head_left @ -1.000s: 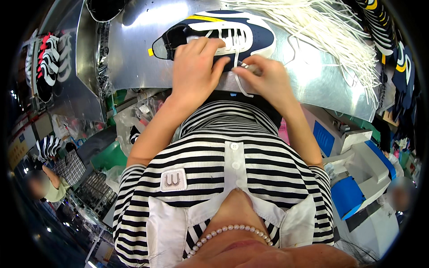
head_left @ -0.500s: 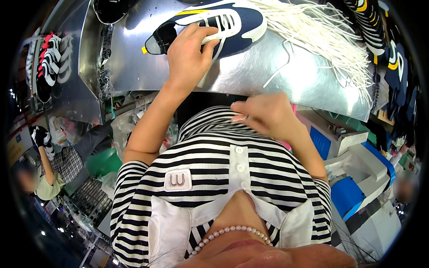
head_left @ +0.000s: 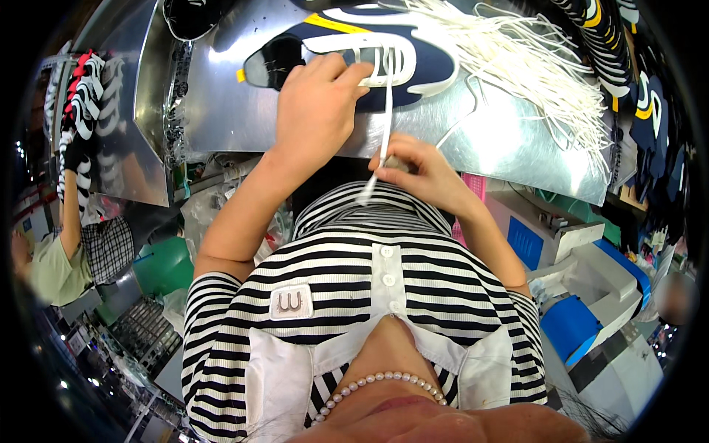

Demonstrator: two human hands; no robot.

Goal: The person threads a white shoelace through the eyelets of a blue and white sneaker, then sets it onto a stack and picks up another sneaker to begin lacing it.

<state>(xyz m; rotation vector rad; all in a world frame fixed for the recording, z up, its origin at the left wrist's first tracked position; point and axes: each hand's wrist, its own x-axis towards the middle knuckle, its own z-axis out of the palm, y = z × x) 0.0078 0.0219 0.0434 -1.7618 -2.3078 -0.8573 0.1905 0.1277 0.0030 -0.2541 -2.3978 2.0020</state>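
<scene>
A navy shoe upper (head_left: 436,66) with white trim and a yellow stripe lies on a metal table, its toe end to the right. My left hand (head_left: 321,107) is closed on the near edge of its lacing opening, fingertips beside the eyelets. From the eyelet area a white shoelace (head_left: 388,111) runs taut toward me. My right hand (head_left: 421,171), just off the table's front edge, pinches this lace between thumb and fingers, and the lace's blurred end hangs below them. Part of the upper's near side is behind my left hand.
A heap of white laces (head_left: 524,81) spreads over the right of the metal table (head_left: 244,118). Stacked shoe uppers (head_left: 602,44) stand at the far right, and a black shoe piece (head_left: 193,16) lies at the far left. A co-worker's arm (head_left: 70,214) reaches in at left.
My right hand has moved up and left and now holds the lace, which is drawn taut toward me. The upper has shifted slightly right, with my left hand still on it.
</scene>
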